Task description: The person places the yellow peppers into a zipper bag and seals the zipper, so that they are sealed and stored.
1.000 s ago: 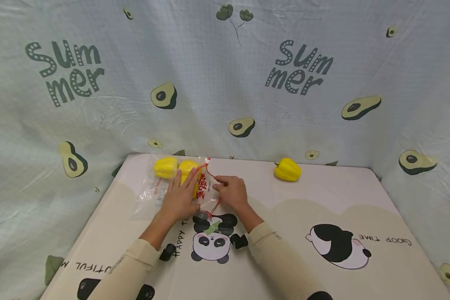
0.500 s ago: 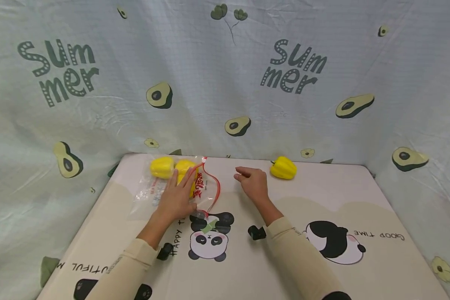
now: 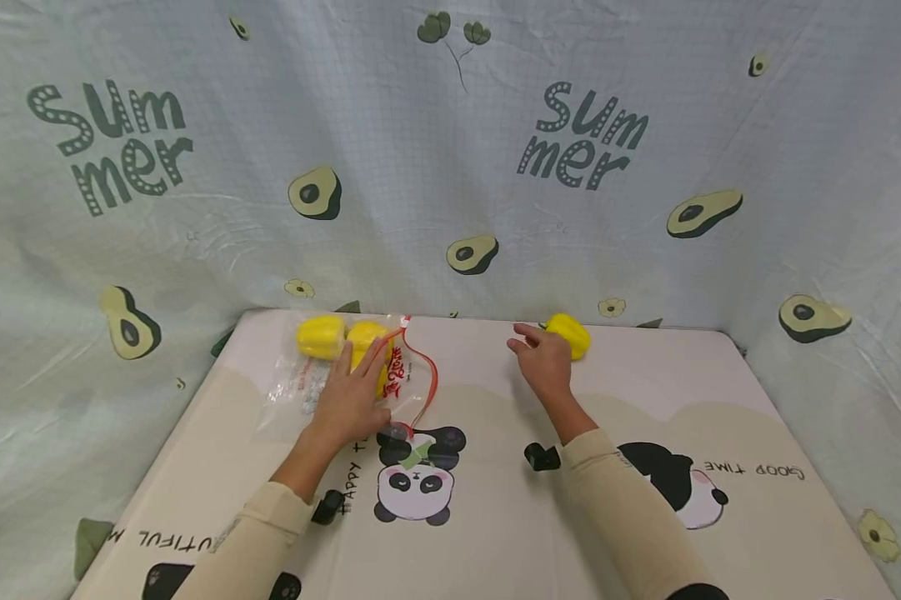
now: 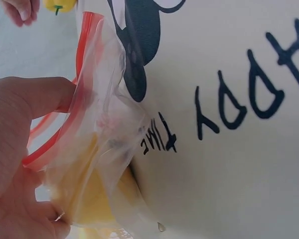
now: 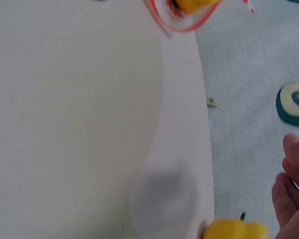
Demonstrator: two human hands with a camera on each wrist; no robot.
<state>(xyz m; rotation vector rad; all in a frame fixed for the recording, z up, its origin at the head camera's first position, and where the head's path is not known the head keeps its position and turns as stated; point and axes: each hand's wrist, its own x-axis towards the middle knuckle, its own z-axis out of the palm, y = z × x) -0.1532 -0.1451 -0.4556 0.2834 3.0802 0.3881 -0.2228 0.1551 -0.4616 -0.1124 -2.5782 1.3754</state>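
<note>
In the head view we see our left hand left of the frame's centre, lying palm down with straight fingers on a clear plastic bag that has a red zip strip and red print. The left wrist view shows the thumb pressed against the red strip at the bag's mouth, while the rest of the hand flattens the plastic onto the table. Two yellow peppers sit inside the bag at its far end, side by side, just beyond our fingertips and close to the avocado-print cloth that rises behind the table. Our right hand is at the centre right of the head view, well apart from the bag, with its fingers loosely spread and nothing in its grasp. Right behind it, at the table's back edge, lies a third yellow pepper; whether the fingertips already touch it we cannot tell. The right wrist view shows that pepper at the bottom edge with the fingertips just beside it. The table cover carries panda drawings and lettering.
</note>
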